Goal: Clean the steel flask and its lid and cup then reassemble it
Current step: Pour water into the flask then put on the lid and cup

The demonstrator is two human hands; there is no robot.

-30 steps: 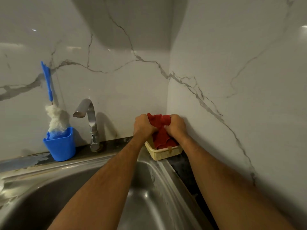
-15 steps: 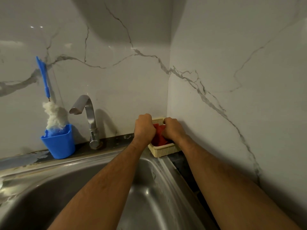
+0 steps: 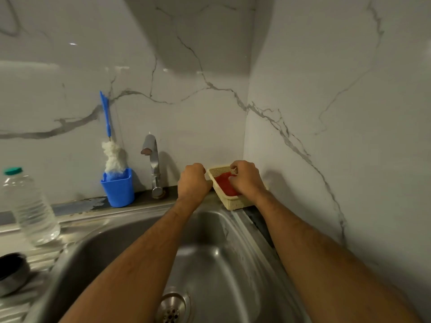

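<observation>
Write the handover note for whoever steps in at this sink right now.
Left hand: fist beside the cream basket, apparently holding nothing.
Right hand: in the basket, on the red cloth.
Bottle brush stands in the blue holder.
A dark steel piece lies on the drainboard at far left; flask body not in view.
Done: cloth put away in the basket.
Left: cannot judge cleaning; reassembly not shown.

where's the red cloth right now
In the head view, the red cloth lies in the cream basket in the counter's back right corner, under the right hand, right of the faucet.
</observation>
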